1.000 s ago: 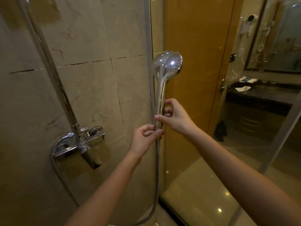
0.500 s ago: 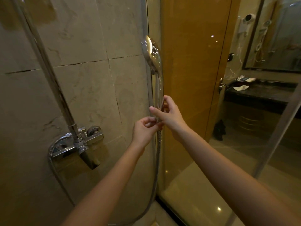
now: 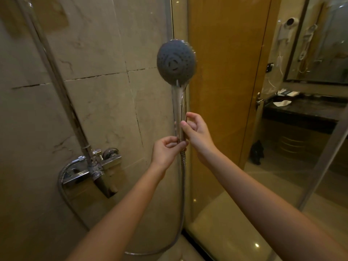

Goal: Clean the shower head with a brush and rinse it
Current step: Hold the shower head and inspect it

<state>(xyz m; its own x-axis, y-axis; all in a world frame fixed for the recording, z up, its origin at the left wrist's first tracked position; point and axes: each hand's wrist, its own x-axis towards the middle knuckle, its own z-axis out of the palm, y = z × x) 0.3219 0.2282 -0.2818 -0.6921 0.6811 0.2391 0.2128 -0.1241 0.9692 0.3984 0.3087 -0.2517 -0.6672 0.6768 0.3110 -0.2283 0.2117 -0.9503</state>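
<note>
A: Where is the shower head?

B: It is up in the air, in front of the wall tiles and the glass door. It stands up straight. Its round gray face with the little holes looks at us.

A: Who holds it?

B: Both hands. The left hand is curled tight around the bottom of the shiny handle, right where the metal hose joins. The right hand is just above it. Its thumb and fingers pinch the handle, and the other fingers are loose.

A: Where does the hose go?

B: It hangs down, loops low, and goes to the tap on the wall, left of the hands.
</note>
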